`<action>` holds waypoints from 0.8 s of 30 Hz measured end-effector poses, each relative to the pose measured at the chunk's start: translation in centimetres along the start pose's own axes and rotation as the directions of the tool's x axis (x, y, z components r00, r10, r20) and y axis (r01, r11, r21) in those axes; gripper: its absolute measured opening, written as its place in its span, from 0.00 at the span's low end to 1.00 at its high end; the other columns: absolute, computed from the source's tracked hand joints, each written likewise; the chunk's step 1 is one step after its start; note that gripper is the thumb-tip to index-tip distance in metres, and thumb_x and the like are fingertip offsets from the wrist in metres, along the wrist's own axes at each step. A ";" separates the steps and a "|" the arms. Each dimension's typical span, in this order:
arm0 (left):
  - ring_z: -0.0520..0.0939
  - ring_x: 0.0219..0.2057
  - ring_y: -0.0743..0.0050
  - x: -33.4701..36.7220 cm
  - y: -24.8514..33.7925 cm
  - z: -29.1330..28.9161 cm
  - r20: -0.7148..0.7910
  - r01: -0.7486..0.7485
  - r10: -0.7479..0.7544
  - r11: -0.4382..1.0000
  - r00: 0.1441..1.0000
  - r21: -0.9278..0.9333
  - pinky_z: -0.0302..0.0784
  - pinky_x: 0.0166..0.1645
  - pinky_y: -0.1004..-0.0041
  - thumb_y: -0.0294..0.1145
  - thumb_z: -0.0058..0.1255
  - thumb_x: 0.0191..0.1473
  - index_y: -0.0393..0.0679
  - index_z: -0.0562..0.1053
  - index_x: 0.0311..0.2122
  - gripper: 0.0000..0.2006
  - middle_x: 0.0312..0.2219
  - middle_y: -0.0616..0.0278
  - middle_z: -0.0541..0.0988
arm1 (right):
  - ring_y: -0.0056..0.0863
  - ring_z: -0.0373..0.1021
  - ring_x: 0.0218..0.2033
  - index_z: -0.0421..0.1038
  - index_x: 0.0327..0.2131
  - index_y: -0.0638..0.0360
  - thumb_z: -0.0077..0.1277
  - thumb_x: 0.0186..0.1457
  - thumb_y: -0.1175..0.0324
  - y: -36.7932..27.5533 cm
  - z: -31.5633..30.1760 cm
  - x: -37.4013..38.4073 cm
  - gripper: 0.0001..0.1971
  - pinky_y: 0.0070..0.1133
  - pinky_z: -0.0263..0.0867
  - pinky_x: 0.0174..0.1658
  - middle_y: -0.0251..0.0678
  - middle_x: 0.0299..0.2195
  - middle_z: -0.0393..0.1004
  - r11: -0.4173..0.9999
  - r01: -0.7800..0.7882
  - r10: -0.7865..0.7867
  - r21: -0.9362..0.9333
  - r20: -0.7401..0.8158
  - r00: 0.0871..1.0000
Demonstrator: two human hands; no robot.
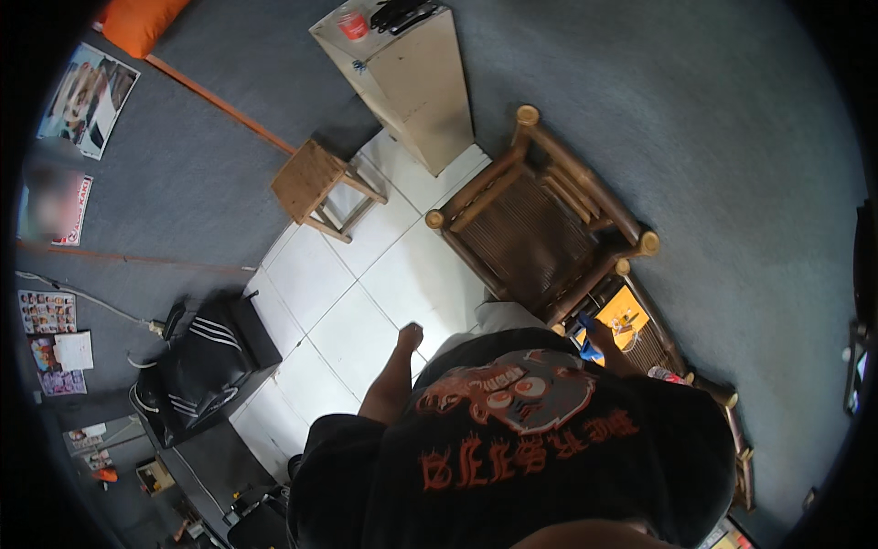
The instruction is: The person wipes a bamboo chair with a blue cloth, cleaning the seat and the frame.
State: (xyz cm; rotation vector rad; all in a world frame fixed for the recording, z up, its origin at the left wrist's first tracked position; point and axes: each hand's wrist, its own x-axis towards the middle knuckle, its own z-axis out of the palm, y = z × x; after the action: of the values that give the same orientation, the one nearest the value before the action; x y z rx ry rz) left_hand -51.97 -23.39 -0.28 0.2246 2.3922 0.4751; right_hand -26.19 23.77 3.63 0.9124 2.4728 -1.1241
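My left hand (412, 336) hangs over the white tiled floor in front of me, its fingers curled closed with nothing showing out of them. To the right, my right hand (601, 337) is closed on a blue, soft-looking thing (585, 351), whose kind I cannot make out. That hand is low beside a bamboo table (660, 340). An orange-yellow sheet or tray (631, 305) on the table bears several small items, too small to name. My black printed T-shirt (384, 476) fills the lower middle of the view.
A bamboo armchair (521, 233) stands just ahead on the right. Farther off are a wooden stool (311, 183) and a tall cream cabinet (425, 101) with a red tub (351, 25) on top. A black seat (261, 329) with a striped black jacket (208, 361) is at the left.
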 end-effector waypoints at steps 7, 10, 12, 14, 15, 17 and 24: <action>0.76 0.38 0.48 7.4 4.2 -7.9 -0.238 -0.043 -0.005 0.979 0.971 -0.199 0.70 0.45 0.61 0.30 0.39 0.45 0.41 0.72 0.38 0.14 0.33 0.44 0.76 | 0.45 0.68 0.44 0.66 0.46 0.52 0.45 0.46 0.70 -11.4 -3.9 11.4 0.20 0.34 0.64 0.45 0.47 0.39 0.72 0.993 -0.086 0.085 -0.086 -0.014 0.996; 0.75 0.39 0.48 8.7 3.9 -9.4 -0.188 0.041 -0.079 0.979 0.979 -0.200 0.70 0.46 0.61 0.30 0.41 0.44 0.41 0.72 0.40 0.15 0.33 0.44 0.76 | 0.44 0.67 0.45 0.64 0.49 0.51 0.45 0.45 0.70 -15.9 -3.9 16.2 0.23 0.33 0.63 0.47 0.49 0.41 0.71 0.997 -0.061 0.061 -0.044 -0.006 0.998; 0.74 0.40 0.47 10.2 4.4 -9.8 -0.138 0.068 -0.101 0.973 0.985 -0.221 0.70 0.46 0.60 0.32 0.44 0.43 0.42 0.71 0.41 0.17 0.36 0.42 0.74 | 0.44 0.65 0.48 0.61 0.52 0.49 0.46 0.45 0.71 -16.6 -3.8 19.6 0.26 0.33 0.62 0.50 0.49 0.45 0.69 0.995 0.060 -0.063 -0.084 -0.037 0.997; 0.74 0.42 0.46 11.6 5.3 -9.7 -0.115 0.085 -0.111 0.973 0.987 -0.217 0.69 0.47 0.59 0.33 0.44 0.43 0.42 0.70 0.42 0.18 0.37 0.41 0.74 | 0.45 0.64 0.49 0.58 0.54 0.49 0.47 0.45 0.70 -17.1 -3.8 23.1 0.28 0.33 0.61 0.51 0.49 0.47 0.67 0.981 0.003 -0.006 -0.195 -0.014 1.000; 0.73 0.42 0.45 13.0 7.0 -9.6 -0.078 0.098 -0.119 0.967 0.990 -0.235 0.69 0.48 0.58 0.33 0.44 0.43 0.42 0.70 0.42 0.18 0.38 0.41 0.73 | 0.44 0.64 0.49 0.58 0.54 0.50 0.48 0.47 0.68 -16.3 -4.4 24.5 0.27 0.33 0.60 0.51 0.49 0.48 0.66 0.968 0.001 -0.018 -0.250 -0.064 0.998; 0.73 0.44 0.45 13.4 5.4 -10.5 -0.013 0.188 -0.195 0.958 0.981 -0.215 0.69 0.48 0.57 0.34 0.44 0.44 0.42 0.69 0.43 0.18 0.38 0.39 0.73 | 0.44 0.63 0.50 0.57 0.55 0.52 0.50 0.49 0.64 -18.9 -2.0 25.4 0.27 0.34 0.60 0.51 0.50 0.49 0.65 0.975 -0.053 0.054 -0.216 0.003 0.999; 0.74 0.40 0.45 17.2 2.9 -11.9 -0.139 0.166 -0.213 0.943 0.967 -0.289 0.70 0.46 0.56 0.35 0.47 0.44 0.40 0.70 0.41 0.17 0.35 0.40 0.73 | 0.43 0.66 0.47 0.58 0.54 0.52 0.53 0.44 0.66 -26.3 2.8 24.9 0.30 0.33 0.61 0.49 0.49 0.47 0.66 0.962 0.056 0.018 -0.266 0.268 0.963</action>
State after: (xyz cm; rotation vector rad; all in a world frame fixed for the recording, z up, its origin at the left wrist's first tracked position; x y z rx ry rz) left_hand -72.60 -19.14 -0.97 -0.1773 2.4440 0.7521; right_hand -62.22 19.31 4.98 0.6126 2.3379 -0.8227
